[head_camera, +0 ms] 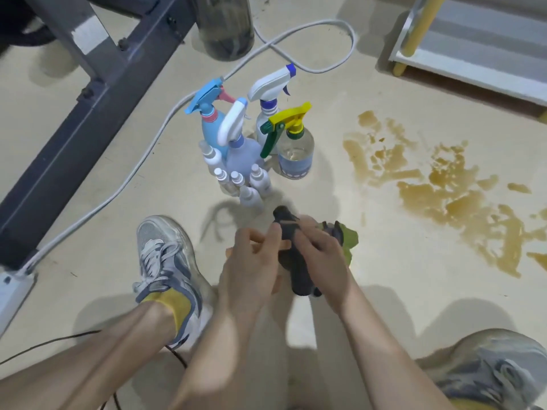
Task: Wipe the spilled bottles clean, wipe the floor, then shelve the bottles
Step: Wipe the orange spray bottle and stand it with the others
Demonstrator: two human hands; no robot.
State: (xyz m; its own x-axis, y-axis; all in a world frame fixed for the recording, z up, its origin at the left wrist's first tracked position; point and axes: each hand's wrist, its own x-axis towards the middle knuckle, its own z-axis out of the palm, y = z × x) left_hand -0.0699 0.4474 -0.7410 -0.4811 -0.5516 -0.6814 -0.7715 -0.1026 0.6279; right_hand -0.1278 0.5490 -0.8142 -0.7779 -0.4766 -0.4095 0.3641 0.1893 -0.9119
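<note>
A dark spray bottle [296,270] lies between my hands, low in the middle of the view. My left hand [251,267] grips its orange side. My right hand [322,255] holds a green cloth [349,235] against the bottle. Upright on the floor just beyond stand several spray bottles: a blue one [211,119], a white-headed one [245,155], a white one with a blue nozzle [269,93] and a clear one with a yellow and green trigger [294,152]. Several small white bottles [251,184] stand in front of them. A brown spill [444,187] spreads over the floor at right.
A white shelf unit [473,51] with yellow legs stands at top right. A dark metal frame [88,113] crosses the left, a white cable [142,161] runs from a power strip [11,291], and a large dark jar [226,28] stands at top. My shoes [168,261] flank the hands.
</note>
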